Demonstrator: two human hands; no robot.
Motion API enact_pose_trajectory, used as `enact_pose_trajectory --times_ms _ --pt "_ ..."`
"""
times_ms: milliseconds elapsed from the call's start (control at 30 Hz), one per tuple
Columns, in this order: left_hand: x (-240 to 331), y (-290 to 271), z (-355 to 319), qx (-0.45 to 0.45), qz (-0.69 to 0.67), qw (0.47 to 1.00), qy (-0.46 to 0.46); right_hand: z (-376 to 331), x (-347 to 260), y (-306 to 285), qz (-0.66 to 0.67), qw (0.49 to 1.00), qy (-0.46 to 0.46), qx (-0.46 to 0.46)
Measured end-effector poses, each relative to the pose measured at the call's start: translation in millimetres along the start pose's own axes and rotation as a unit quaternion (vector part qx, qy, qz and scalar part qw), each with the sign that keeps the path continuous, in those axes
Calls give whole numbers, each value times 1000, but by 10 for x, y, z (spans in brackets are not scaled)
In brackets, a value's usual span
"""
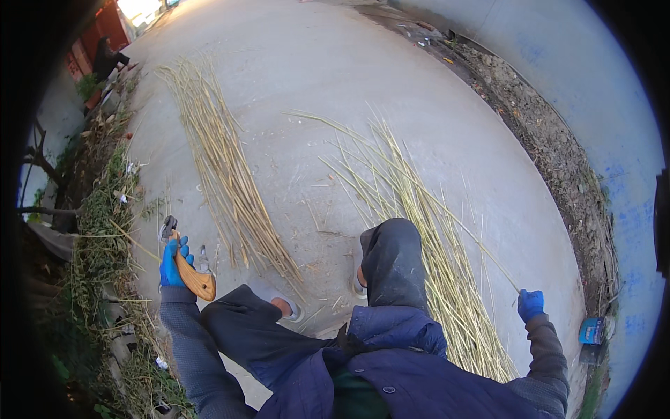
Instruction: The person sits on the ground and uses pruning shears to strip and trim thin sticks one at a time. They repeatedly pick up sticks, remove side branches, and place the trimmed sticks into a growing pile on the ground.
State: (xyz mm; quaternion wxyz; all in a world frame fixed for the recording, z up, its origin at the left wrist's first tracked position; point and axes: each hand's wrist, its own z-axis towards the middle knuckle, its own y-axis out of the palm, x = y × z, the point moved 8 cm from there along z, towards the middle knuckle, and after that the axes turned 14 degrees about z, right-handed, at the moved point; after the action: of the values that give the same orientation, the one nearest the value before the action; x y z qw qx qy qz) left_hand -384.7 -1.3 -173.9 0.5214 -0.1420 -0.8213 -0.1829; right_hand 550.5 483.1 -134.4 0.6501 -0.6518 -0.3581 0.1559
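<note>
My left hand [172, 264], in a blue glove, grips a tool with a curved wooden handle [193, 278] and a dark metal head [167, 225], held out over the left edge of the concrete. My right hand [530, 304], also blue-gloved, is closed on the end of a long thin reed stalk [453, 223] that runs up and left across a loose spread of yellow-green reeds [412, 230]. My knees in dark trousers [394, 262] sit between the hands, and one shoe [273, 297] rests on the ground.
A second, tidier row of reeds [223, 167] lies on the concrete [314, 84] to the left. Weeds and rubble [105, 237] border the left side. A dirt strip [551, 153] and a blue wall [600, 91] run along the right; a small blue can [592, 329] stands there.
</note>
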Motion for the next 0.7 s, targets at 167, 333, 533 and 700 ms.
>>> enact_pose_trajectory --times_ms 167,333,533,700 --pt "-178 873 -93 -50 6 999 -11 -690 72 528 21 992 85 -90" --pt "-242 1257 -149 -103 -17 994 -17 -1967 187 671 -19 931 235 -278" --pt "-169 1331 -130 -121 0 992 -35 -2672 864 234 -90 771 436 -456" --pt "-141 1247 -96 -105 -6 994 -33 -616 739 415 -65 938 235 -246"
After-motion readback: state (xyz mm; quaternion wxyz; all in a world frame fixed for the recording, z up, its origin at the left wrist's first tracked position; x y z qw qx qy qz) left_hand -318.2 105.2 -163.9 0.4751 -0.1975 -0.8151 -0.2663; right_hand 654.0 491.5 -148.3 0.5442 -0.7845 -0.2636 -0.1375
